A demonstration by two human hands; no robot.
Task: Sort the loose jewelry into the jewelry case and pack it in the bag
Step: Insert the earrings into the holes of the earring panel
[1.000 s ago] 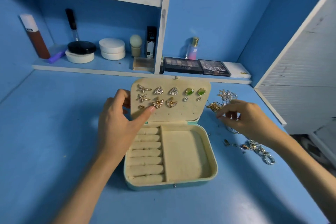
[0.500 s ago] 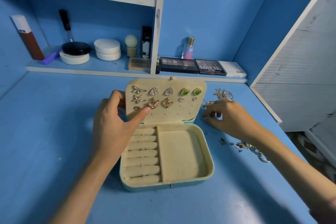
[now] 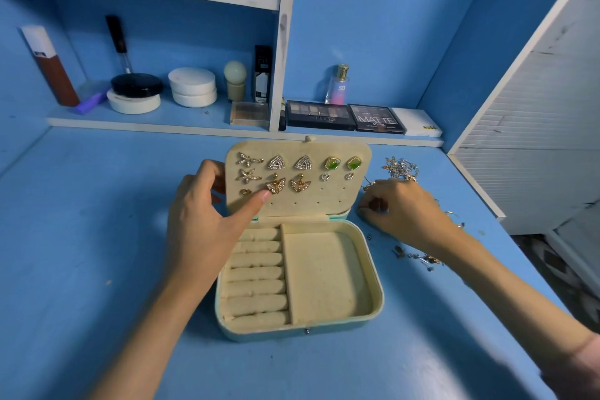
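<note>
The teal jewelry case [image 3: 376, 273] lies open on the blue table, its cream lid panel [image 3: 334, 198] upright and studded with several earrings [image 3: 303, 162]. My left hand [image 3: 207, 221] grips the panel's left edge, thumb on its front near a gold earring [image 3: 276, 186], fingers behind. My right hand [image 3: 399, 208] rests on the table just right of the panel, fingertips curled down; whether they pinch a small piece is hidden. Loose jewelry lies around it: a silver cluster [image 3: 401, 167] behind and small pieces [image 3: 418, 258] near the wrist. No bag is in view.
Low shelf [image 3: 194, 125] behind the case carries compacts [image 3: 193, 91], bottles and eyeshadow palettes [image 3: 319, 115]. A white cabinet [image 3: 535, 140] stands close at the right, at the table's edge. The case's ring rolls [image 3: 256, 273] and its right compartment hold nothing.
My right hand slid left along the table, from the jewelry pile to the lid panel's lower right corner. The left hand kept its hold on the panel.
</note>
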